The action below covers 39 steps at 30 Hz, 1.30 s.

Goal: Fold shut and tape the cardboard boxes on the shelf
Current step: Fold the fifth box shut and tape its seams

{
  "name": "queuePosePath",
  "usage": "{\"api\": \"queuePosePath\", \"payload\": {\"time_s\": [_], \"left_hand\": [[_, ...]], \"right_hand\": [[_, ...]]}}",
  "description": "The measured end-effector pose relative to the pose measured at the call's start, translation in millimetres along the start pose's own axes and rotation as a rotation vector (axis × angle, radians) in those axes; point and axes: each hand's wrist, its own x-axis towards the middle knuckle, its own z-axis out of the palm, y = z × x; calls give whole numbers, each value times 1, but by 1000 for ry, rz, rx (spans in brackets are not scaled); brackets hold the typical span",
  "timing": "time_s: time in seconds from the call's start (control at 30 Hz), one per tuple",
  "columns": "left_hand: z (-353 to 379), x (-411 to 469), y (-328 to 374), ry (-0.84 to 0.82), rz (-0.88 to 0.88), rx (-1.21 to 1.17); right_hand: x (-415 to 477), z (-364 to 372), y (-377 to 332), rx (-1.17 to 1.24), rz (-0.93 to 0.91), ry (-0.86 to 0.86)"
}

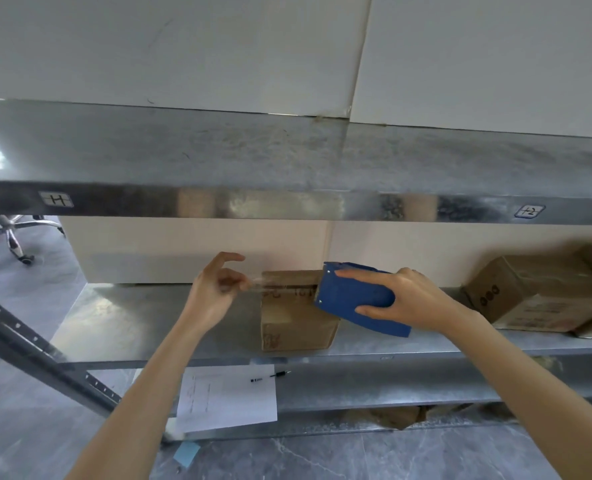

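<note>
A small cardboard box (294, 323) stands on the middle metal shelf (142, 320), its top flaps folded down. My right hand (402, 299) grips a blue tape dispenser (356, 296) held over the box's right top edge. A strip of clear tape (280, 289) runs from the dispenser leftward above the box top. My left hand (214, 292) pinches the free end of that strip just left of the box, with the index finger raised.
Two more cardboard boxes (537, 292) sit at the right of the same shelf. The upper shelf (287, 168) overhangs closely above. A sheet of paper (228, 396) and a pen (270, 376) lie on the lower shelf. An office chair base (10, 233) stands far left.
</note>
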Motion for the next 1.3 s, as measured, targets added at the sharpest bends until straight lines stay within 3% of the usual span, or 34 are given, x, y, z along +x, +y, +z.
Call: {"api": "queuePosePath", "payload": {"time_s": [0.17,0.37,1.0,1.3], "left_hand": [[22,-2,7,-16,-8,65],[35,3,8,44,-108,-25],[37,13,-10,-136,-189,236],[36,21,-12,-164,-258,216]], "right_hand": [[3,-4,14,138,41,-35],[13,5,25,185,87,-103],[34,18,41,485,171,-200],[38,17,44,540,192,-232]]}}
